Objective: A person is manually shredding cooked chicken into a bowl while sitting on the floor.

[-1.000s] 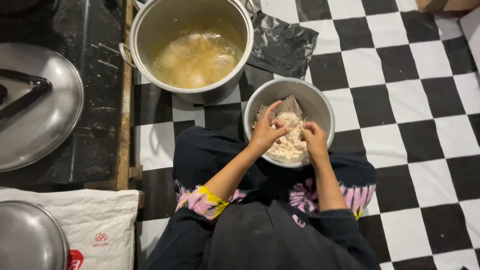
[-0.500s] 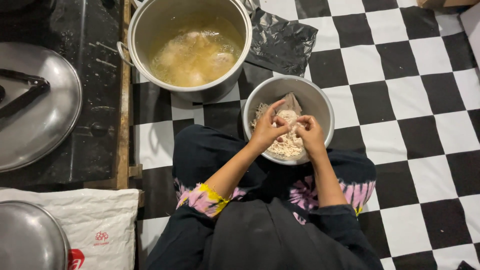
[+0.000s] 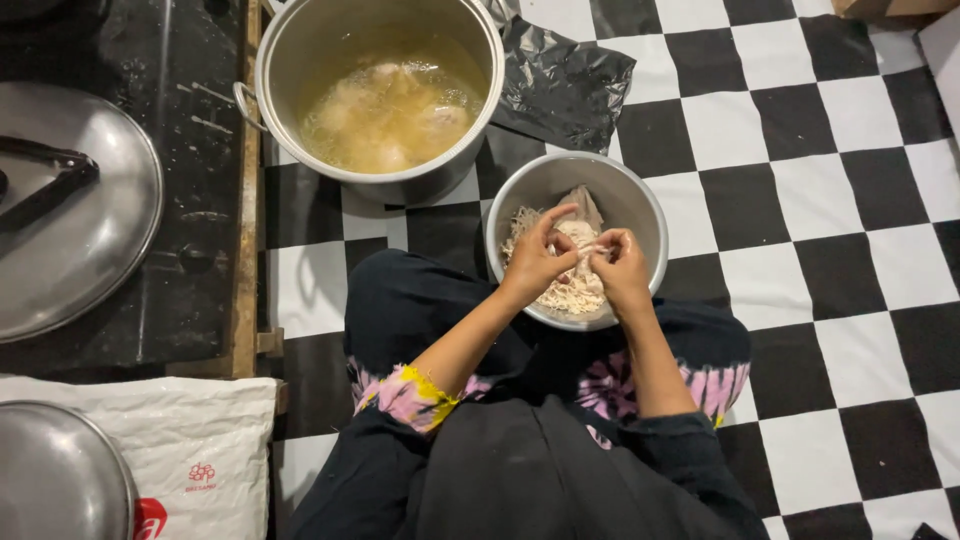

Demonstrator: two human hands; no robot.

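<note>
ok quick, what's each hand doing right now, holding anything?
Left hand: closed, pinching a piece of chicken over the metal bowl.
Right hand: closed, pinching the same piece of chicken from the other side.

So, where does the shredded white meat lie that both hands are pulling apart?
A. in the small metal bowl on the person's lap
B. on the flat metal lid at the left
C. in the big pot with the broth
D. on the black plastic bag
A: both the left hand and the right hand work over the shredded meat inside the small metal bowl, next to the big pot of broth.
</note>
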